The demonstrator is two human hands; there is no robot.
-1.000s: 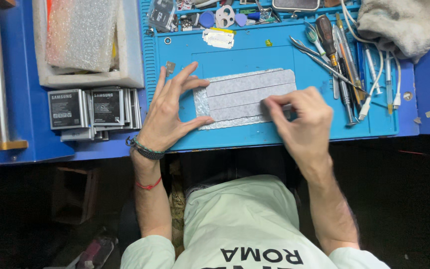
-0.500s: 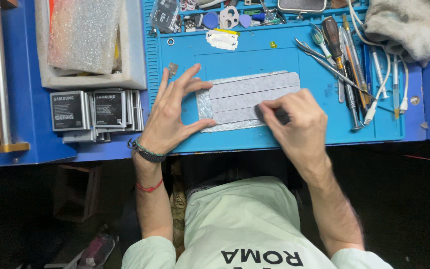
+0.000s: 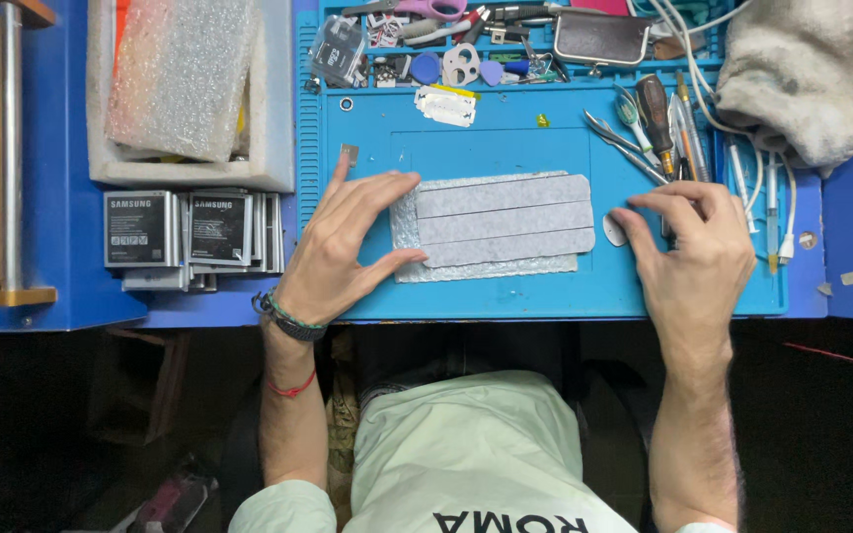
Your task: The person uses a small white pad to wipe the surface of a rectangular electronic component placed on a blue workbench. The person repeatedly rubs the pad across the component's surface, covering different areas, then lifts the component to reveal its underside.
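Note:
Three grey strips (image 3: 505, 219) lie side by side on a textured silver sheet (image 3: 486, 267) in the middle of the blue work mat (image 3: 505, 148). My left hand (image 3: 348, 247) rests spread on the mat, its fingertips and thumb touching the left end of the strips and sheet. My right hand (image 3: 693, 257) is off to the right of the strips, fingers curled around what looks like a small dark tool (image 3: 665, 233). A small white oval piece (image 3: 614, 230) lies on the mat just by its thumb tip.
Tweezers, a screwdriver (image 3: 656, 109) and cables lie along the mat's right side, and small parts fill the trays at the top. Flat phone batteries (image 3: 190, 232) are stacked at the left below a foam box of bubble wrap (image 3: 185, 79). A grey cloth (image 3: 812, 69) is bunched at the top right.
My right hand has come off the right end of the strips and moved right onto the bare mat. My left hand stays at the strips' left end.

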